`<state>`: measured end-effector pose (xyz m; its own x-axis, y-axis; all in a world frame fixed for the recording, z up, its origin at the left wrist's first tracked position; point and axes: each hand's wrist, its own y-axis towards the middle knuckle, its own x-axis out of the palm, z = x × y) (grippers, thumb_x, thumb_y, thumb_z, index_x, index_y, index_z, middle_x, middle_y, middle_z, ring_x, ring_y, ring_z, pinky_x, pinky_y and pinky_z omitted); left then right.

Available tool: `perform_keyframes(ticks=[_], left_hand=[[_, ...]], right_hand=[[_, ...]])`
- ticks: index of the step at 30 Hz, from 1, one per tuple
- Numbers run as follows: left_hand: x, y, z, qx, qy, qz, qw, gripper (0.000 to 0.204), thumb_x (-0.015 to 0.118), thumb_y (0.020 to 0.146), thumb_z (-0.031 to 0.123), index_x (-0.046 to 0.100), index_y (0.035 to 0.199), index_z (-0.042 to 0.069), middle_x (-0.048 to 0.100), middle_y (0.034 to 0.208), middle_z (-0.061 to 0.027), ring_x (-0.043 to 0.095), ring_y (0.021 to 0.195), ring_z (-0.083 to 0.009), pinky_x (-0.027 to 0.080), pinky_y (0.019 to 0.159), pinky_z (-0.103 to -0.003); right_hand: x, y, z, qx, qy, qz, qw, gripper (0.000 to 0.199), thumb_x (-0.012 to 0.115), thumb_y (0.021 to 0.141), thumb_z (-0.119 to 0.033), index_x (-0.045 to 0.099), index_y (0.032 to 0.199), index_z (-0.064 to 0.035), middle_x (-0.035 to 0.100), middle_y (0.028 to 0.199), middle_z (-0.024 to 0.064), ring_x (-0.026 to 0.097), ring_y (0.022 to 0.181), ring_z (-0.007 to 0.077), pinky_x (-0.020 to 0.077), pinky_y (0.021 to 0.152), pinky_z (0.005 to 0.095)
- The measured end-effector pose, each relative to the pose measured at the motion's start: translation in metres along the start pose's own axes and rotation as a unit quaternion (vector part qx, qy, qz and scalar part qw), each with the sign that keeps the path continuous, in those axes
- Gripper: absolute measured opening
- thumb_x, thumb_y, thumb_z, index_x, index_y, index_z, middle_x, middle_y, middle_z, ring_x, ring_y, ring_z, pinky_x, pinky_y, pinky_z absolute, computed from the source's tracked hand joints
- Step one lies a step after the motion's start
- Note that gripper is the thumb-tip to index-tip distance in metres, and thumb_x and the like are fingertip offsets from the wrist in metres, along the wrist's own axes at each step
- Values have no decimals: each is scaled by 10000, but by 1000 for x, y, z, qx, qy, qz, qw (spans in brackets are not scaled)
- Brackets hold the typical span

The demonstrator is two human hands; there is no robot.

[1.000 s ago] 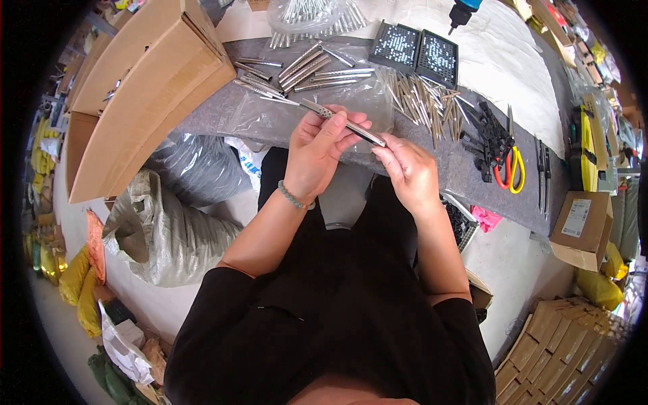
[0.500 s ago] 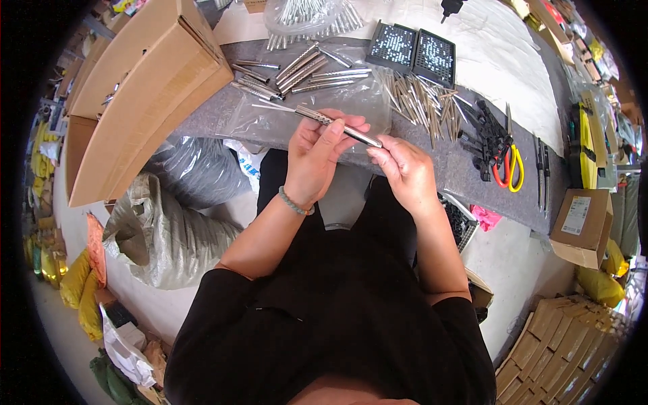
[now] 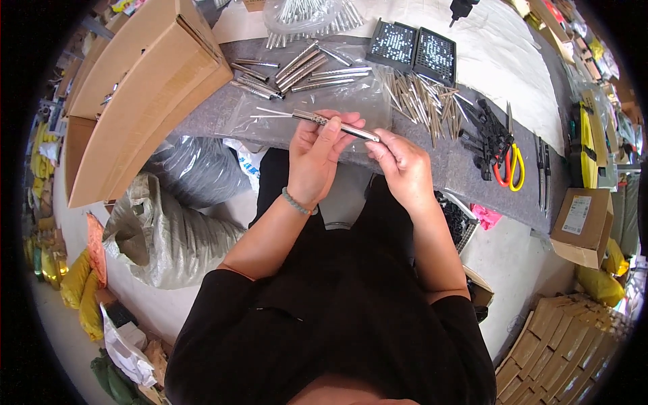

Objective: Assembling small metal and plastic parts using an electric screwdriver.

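Note:
Over the bench's front edge, a shiny metal tube (image 3: 358, 131) with holes along its left part lies nearly level across both hands. My left hand (image 3: 312, 158) wraps thumb and fingers round its middle. The tube's right end is pinched between the thumb and fingers of my right hand (image 3: 405, 165), which partly hide that tip. Two thin white leads (image 3: 271, 114) stick out of the tube's left end, spread slightly apart. Beyond my hands, several similar metal tubes (image 3: 302, 69) lie loose on a clear plastic bag (image 3: 243, 125).
Thin metal rods (image 3: 425, 104) lie heaped to the right, below two black trays (image 3: 416, 69) of small white pieces. Further right are black hand tools (image 3: 489, 138) and scissors (image 3: 517, 169) with red and yellow handles. A large cardboard box (image 3: 155, 94) stands left. A dark tool (image 3: 462, 9) hangs above.
The tube has tilted closer to level, its right end rising a little with my right hand. Two separate leads now show at its left end. The hanging tool appears slightly lower and farther right.

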<state>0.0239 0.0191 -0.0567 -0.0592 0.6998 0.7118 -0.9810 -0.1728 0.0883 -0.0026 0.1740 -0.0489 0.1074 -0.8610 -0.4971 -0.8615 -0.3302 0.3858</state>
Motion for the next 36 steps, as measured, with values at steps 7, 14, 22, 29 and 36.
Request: perform_keyframes(ticks=[7,14,22,29,36], left_hand=[[6,-12,21,-65,585,-76,805,221,610,864,126,591,1073,55,617,1009,-120,599,884,-203,479,863,-363],[-18,39,-11,326,702,-271,572,239,633,762,138,626,989,62,584,933,-43,554,925,-228,435,860,-372],[-7,42,-36,257,702,-249,616,158,615,796,144,644,934,73,567,899,-33,556,888,-221,451,753,-347],[-9,43,-41,226,701,-248,629,205,673,771,157,660,955,68,569,905,-57,549,874,-242,452,722,-357],[-7,44,-44,239,690,-239,640,150,658,785,193,661,886,82,555,882,-17,543,870,-210,435,722,-353]], right_hand=[[-6,-4,23,37,-60,6,998,235,637,852,-227,651,970,-24,664,868,144,652,766,310,515,656,362],[-17,4,36,30,-119,-63,990,244,644,837,-225,644,1022,-67,660,897,134,642,816,312,508,688,371],[-37,44,61,4,-342,-92,935,124,612,807,-191,624,851,-76,595,866,118,624,783,314,497,674,422],[-71,21,56,36,-270,-70,960,93,605,830,-178,601,834,-85,596,851,99,613,797,298,490,678,404],[-69,-7,45,8,-351,-89,932,92,605,833,-168,607,891,-97,600,894,70,605,799,296,486,669,384]])
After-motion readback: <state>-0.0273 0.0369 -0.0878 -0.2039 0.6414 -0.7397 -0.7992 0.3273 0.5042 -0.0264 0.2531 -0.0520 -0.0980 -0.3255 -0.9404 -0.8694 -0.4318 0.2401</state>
